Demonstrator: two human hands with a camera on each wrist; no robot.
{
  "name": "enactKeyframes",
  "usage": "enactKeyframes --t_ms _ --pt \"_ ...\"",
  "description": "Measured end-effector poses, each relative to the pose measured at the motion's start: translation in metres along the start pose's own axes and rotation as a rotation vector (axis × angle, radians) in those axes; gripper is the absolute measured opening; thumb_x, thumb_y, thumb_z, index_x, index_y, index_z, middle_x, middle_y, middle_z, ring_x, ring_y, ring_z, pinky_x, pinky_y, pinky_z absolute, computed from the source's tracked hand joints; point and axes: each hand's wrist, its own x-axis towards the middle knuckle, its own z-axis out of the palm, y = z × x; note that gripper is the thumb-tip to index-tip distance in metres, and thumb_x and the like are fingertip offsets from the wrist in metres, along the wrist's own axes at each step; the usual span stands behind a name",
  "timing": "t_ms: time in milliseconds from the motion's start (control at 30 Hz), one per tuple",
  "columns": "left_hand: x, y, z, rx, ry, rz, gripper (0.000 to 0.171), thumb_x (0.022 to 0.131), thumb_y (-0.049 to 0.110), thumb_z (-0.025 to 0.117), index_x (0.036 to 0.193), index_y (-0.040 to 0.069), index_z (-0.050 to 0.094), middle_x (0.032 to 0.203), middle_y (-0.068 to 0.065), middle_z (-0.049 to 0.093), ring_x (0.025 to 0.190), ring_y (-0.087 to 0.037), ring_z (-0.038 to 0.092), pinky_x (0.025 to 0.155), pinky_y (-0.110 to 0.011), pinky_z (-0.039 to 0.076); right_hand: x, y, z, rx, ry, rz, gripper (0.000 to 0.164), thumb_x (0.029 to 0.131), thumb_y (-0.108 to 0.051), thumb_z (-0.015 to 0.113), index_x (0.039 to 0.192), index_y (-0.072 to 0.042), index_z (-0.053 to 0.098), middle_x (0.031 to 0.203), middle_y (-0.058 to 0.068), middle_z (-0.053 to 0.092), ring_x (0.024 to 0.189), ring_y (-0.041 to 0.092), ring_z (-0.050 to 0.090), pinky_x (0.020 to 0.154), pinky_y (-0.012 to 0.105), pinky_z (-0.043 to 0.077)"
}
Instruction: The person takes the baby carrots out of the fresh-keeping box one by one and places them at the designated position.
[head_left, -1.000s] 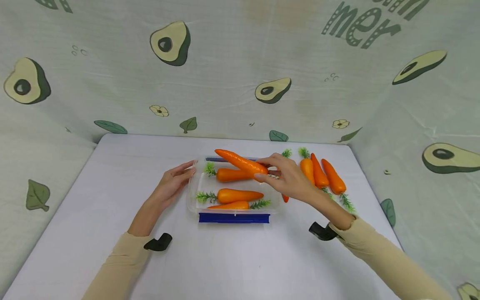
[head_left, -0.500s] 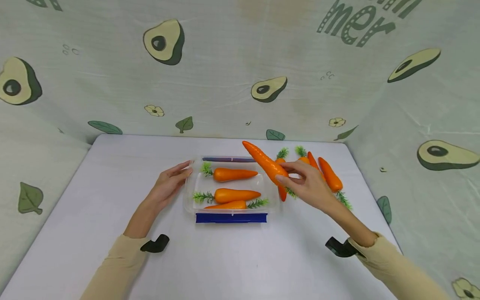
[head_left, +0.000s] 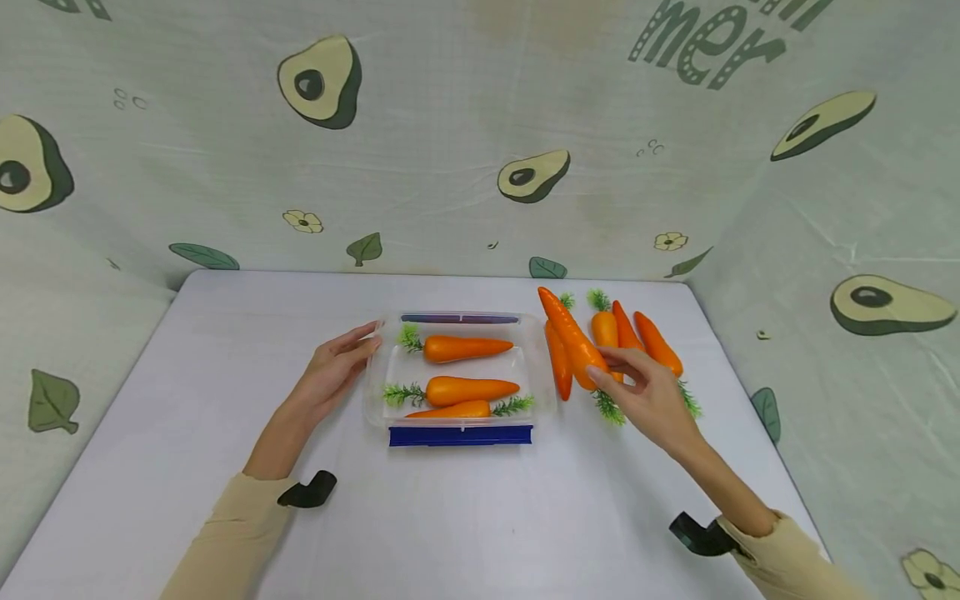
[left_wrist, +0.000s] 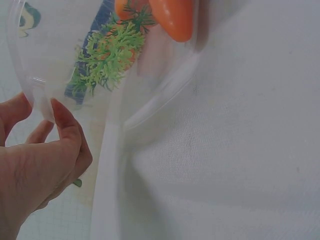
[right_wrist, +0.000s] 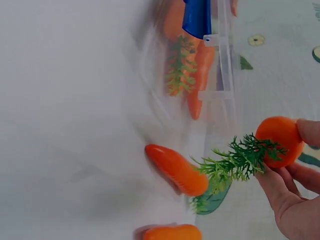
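Observation:
My right hand (head_left: pixel 648 396) pinches an orange toy carrot (head_left: pixel 566 333) near its leafy end, held above the table just right of the clear plastic container (head_left: pixel 542 375). The tip points up and away, and green leaves hang below my fingers. In the right wrist view the held carrot (right_wrist: pixel 280 140) shows end-on between thumb and fingers. At the container's left side my left hand (head_left: pixel 341 362) grips the rim; the left wrist view shows thumb and finger pinching its clear side flap (left_wrist: pixel 44 105). Three carrots lie inside: one at the back (head_left: pixel 467 348), two near the front (head_left: pixel 472 390).
Beside the container's right wall lies a loose carrot (head_left: pixel 557 358). Further right are more carrots (head_left: pixel 657 343), partly behind my right hand. Blue latches (head_left: pixel 460 436) hang open at the container's front and back. Patterned cloth (head_left: pixel 427 150) walls the white table (head_left: pixel 247 333) in.
My right hand has carried the carrot rightward from above the container to beside it, turning its tip more upright. The left hand has stayed at the rim. The head view has shifted slightly.

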Motion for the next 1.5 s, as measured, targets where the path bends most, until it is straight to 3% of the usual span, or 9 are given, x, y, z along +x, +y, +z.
enactKeyframes --t_ms 233,400,533,667,867,1100,1333,1500 --pt "-0.001 0.000 0.000 0.004 -0.007 0.008 0.062 0.103 0.028 0.066 0.159 0.015 0.042 0.157 -0.007 0.037 0.128 -0.009 0.044 0.119 -0.033 0.032 -0.020 0.018 0.003 0.022 0.047 0.054 0.040 0.098 -0.020 0.074 0.130 0.003 0.067 0.115 0.016 0.070 0.098 -0.007 0.061 0.081 0.009 0.051" --pt "0.000 0.000 0.000 -0.002 -0.005 0.013 0.062 0.103 0.028 0.066 0.158 0.014 0.043 0.156 -0.006 0.038 0.126 -0.008 0.044 0.119 -0.033 0.032 -0.034 0.030 0.008 0.074 0.052 0.150 0.046 0.100 -0.022 0.071 0.135 0.006 0.062 0.119 0.021 0.067 0.097 -0.010 0.060 0.082 0.009 0.052" --pt "0.000 -0.001 0.001 -0.007 -0.007 0.014 0.062 0.103 0.028 0.067 0.158 0.014 0.043 0.158 -0.007 0.037 0.125 -0.007 0.045 0.120 -0.034 0.031 -0.043 0.040 0.010 0.084 0.047 0.268 0.054 0.101 -0.033 0.068 0.140 0.004 0.059 0.125 0.022 0.065 0.097 -0.012 0.058 0.082 0.008 0.050" --pt "0.000 0.000 0.001 -0.010 -0.012 0.014 0.061 0.103 0.028 0.066 0.158 0.014 0.043 0.160 -0.008 0.036 0.126 -0.008 0.046 0.119 -0.033 0.033 -0.050 0.048 0.012 0.048 0.039 0.374 0.059 0.100 -0.044 0.066 0.141 -0.002 0.060 0.127 0.018 0.065 0.099 -0.009 0.058 0.081 0.008 0.050" --pt "-0.001 0.000 0.001 0.000 -0.001 0.007 0.060 0.104 0.028 0.065 0.158 0.015 0.043 0.158 -0.007 0.037 0.125 -0.008 0.045 0.116 -0.029 0.034 -0.053 0.055 0.016 0.013 0.002 0.483 0.067 0.098 -0.057 0.063 0.140 -0.005 0.061 0.125 0.015 0.067 0.105 0.010 0.065 0.081 0.011 0.050" --pt "-0.003 0.001 0.001 0.003 -0.004 0.009 0.060 0.104 0.028 0.065 0.158 0.015 0.043 0.149 -0.005 0.043 0.121 -0.007 0.046 0.114 -0.027 0.036 -0.053 0.063 0.019 0.020 -0.001 0.475 0.065 0.099 -0.053 0.064 0.133 0.002 0.064 0.114 0.015 0.073 0.089 0.004 0.067 0.078 0.015 0.053" --pt "-0.001 0.000 0.001 -0.008 -0.010 0.018 0.061 0.104 0.027 0.065 0.158 0.014 0.042 0.157 -0.008 0.039 0.125 -0.007 0.046 0.117 -0.030 0.034 -0.050 0.063 0.021 -0.041 -0.014 0.490 0.067 0.097 -0.057 0.065 0.130 0.002 0.067 0.105 0.010 0.075 0.088 0.013 0.067 0.074 0.019 0.054" --pt "-0.003 0.000 0.000 -0.012 -0.023 0.023 0.062 0.104 0.028 0.065 0.159 0.014 0.041 0.157 -0.010 0.038 0.125 -0.008 0.045 0.119 -0.032 0.032 -0.046 0.062 0.021 0.014 -0.056 0.503 0.068 0.096 -0.054 0.068 0.130 0.004 0.066 0.106 0.013 0.075 0.084 0.016 0.072 0.074 0.020 0.058"
